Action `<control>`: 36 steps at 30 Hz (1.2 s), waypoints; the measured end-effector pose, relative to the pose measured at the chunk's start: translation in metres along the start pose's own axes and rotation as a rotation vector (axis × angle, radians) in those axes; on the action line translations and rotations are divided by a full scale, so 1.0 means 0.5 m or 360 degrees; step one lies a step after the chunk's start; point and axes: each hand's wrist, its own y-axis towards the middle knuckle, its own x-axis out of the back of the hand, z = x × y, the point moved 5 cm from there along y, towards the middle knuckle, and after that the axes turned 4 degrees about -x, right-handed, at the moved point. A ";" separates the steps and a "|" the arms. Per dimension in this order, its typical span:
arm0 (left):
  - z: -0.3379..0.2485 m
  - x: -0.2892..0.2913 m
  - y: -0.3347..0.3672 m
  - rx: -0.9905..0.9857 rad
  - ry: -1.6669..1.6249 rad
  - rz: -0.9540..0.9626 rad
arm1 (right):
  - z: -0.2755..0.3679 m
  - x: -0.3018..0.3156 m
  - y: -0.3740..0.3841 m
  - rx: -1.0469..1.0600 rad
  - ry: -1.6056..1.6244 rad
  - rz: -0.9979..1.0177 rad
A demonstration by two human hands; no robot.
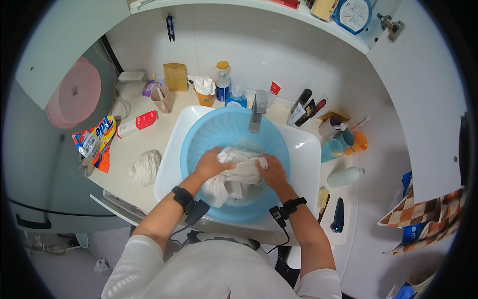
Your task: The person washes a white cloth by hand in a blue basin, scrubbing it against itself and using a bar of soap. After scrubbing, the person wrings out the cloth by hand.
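Observation:
A wet white cloth (235, 174) lies bunched in a light blue plastic basin (199, 133) holding sudsy water. My left hand (213, 164) is closed on the cloth's left side, its thumb over the top. On the right side, my right hand (273, 171) grips another part of the same cloth, fingers curled into the folds. Part of the cloth hangs into the water below my left hand. The basin sits in a white sink (306, 149), under a grey metal faucet (258, 110). What kind of garment or fabric it is I cannot tell.
Left on the counter are a balled white cloth (145, 168), a red-and-white tube (137, 124) and an orange detergent bag (99, 144). Bottles and cups line the back. To the right lie a pale bottle (345, 177), a brush (323, 199) and a dark blue shaver-like object (338, 215).

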 end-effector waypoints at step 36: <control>0.041 -0.132 0.061 0.0378 -0.2663 0.0638 | 0.246 0.017 -0.095 0.0965 0.0440 -0.0319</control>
